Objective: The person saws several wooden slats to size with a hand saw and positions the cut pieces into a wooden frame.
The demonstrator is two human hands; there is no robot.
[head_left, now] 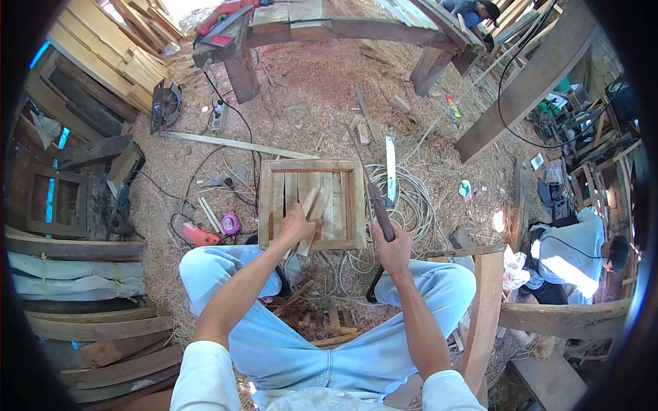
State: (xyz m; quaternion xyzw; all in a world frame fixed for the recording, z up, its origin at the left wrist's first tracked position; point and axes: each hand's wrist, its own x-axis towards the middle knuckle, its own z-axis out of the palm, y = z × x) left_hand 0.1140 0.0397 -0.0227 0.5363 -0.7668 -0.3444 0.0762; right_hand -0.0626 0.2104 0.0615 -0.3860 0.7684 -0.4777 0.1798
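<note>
I sit with knees apart over a small wooden frame (312, 165) filled with upright slats, lying on the sawdust floor. My left hand (297, 224) grips a short wooden slat (313, 205) that leans over the frame's lower middle. My right hand (393, 248) holds a hammer (375, 198) by its dark handle, raised just right of the frame, its head pointing away from me. Short wood offcuts (329, 318) lie between my legs.
A coiled pale hose (411, 205) lies right of the frame. A pink tape measure (229, 222) and a red tool (199, 235) sit to the left, a circular saw (165, 105) farther off. Workbench legs (240, 72) stand ahead. A person in white (572, 253) crouches at right; another person (473, 10) works far back.
</note>
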